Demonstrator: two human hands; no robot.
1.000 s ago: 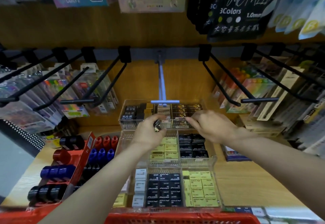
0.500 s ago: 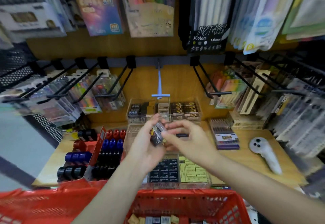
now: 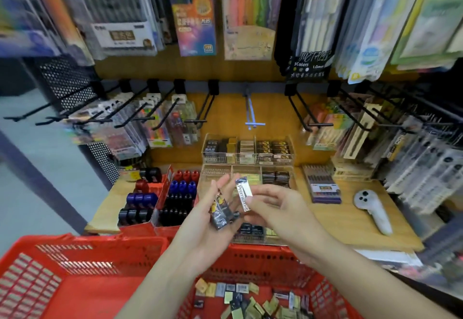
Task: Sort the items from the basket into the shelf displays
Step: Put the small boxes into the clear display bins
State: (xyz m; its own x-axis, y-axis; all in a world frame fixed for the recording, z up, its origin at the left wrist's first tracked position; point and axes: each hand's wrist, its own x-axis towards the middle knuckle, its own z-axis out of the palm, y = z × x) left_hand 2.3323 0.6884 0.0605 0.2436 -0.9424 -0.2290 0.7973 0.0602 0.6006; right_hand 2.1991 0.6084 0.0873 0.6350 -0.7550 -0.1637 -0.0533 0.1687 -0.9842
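Observation:
My left hand [image 3: 210, 216] is held palm up above the red basket [image 3: 82, 263] and cradles several small dark packets [image 3: 220, 212] in its curled fingers. My right hand [image 3: 273, 208] pinches a white packet marked "Premium" [image 3: 243, 193] just beside the left palm. In the basket's right corner lie several loose small packets [image 3: 253, 301], gold, white and black. Clear tiered display trays [image 3: 246, 153] with matching small packets stand on the wooden shelf beyond my hands.
Red boxes of blue, red and black items [image 3: 172, 193] stand left of the trays. A flat pack of pens [image 3: 323, 185] and a white controller [image 3: 373, 206] lie on the shelf at right. Black hooks [image 3: 308, 115] with hanging stationery jut out above.
Both hands have drawn back from the rear trays toward the basket. The right hand now pinches a white packet taken from the left palm. The view has pulled away and tilted down.

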